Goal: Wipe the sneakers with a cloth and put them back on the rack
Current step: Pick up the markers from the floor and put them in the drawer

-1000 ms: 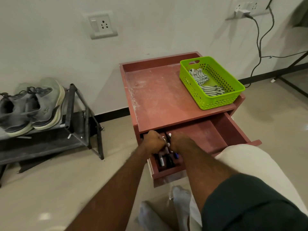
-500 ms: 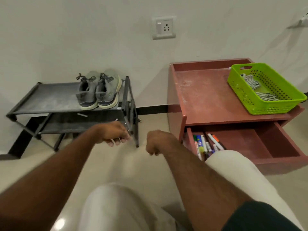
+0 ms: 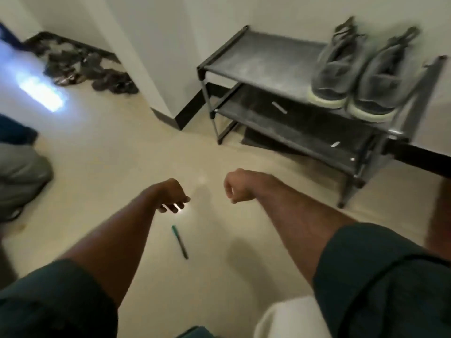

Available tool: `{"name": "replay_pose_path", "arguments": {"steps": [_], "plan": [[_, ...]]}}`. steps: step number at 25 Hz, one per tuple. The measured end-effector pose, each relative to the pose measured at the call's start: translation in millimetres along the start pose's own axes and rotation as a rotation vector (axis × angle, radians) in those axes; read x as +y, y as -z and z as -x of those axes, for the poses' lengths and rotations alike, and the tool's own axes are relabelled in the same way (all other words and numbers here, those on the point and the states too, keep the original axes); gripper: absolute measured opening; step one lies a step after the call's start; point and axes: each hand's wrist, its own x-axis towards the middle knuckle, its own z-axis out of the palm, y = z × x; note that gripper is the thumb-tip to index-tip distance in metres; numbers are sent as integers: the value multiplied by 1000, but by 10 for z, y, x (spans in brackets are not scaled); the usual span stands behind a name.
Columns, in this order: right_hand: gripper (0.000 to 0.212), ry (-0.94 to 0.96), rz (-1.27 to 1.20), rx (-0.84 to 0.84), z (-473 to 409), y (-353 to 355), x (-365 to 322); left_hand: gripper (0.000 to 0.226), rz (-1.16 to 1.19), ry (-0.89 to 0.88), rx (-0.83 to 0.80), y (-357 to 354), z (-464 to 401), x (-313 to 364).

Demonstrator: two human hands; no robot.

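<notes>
A pair of grey sneakers with pale soles (image 3: 358, 76) stands side by side at the right end of the top shelf of a black two-tier rack (image 3: 263, 57). My left hand (image 3: 172, 196) hangs over the floor well short of the rack, its fingers loosely curled down with nothing in them. To its right, my right hand (image 3: 238, 185) is curled into a fist, also over bare floor, and I see nothing in it. No cloth is in view. The picture is blurred by motion.
A green pen (image 3: 180, 241) lies on the beige floor just below my left hand. A heap of dark footwear (image 3: 92, 71) sits by the far left wall. Someone's bent leg (image 3: 22, 176) is at the left edge. A white wall corner (image 3: 156, 69) juts out left of the rack.
My view has swung left, away from the red drawer table, which is now out of view. Both hands left the drawer and hang over the floor. A green pen now lies on the floor.
</notes>
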Motion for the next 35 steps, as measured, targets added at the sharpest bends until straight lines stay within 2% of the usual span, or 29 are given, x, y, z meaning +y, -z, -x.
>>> {"name": "replay_pose_path", "arguments": {"steps": [3, 5, 8, 11, 15, 17, 20, 23, 26, 28, 31, 33, 35], "plan": [[11, 106, -11, -111, -688, -501, 2, 20, 80, 172, 47, -201, -393, -651], [12, 127, -33, -125, -1082, -840, 8, 27, 149, 251, 112, -515, -622, -1080], [14, 141, -38, -107, -1636, -1164, -91, 36, 376, 322, 234, -1076, -876, -1462], [23, 182, -56, -45, -2133, -1345, -297, 41, 509, 393, 302, -1488, -1146, -1559], [45, 322, 147, 41, -2499, -1617, -609, 45, 488, 466, 326, -1808, -1366, -1531], [57, 361, 281, 77, -2604, -1767, -775, 41, 487, 497, 339, -1954, -1450, -1532], [63, 307, 443, 75, -2760, -1868, -976, 27, 548, 493, 367, -2070, -1495, -1509], [59, 290, 461, 109, -2912, -1965, -1023, 17, 602, 483, 419, -2171, -1522, -1536], [27, 405, 438, 280, -2735, -2064, -800, 15, 629, 462, 434, -2222, -1507, -1515], [11, 307, 380, 244, -2457, -2126, -380, 12, 620, 417, 457, -2168, -1493, -1403], [3, 26, -54, 88, -2005, -1923, 315, 11, 553, 261, 460, -1868, -1414, -934], [16, -152, -276, 65, -1577, -1561, 681, 11, 525, 89, 378, -1655, -1274, -404], [18, -275, -392, 81, -1037, -1160, 924, 12, 494, -57, 270, -1508, -1074, 164]]}}
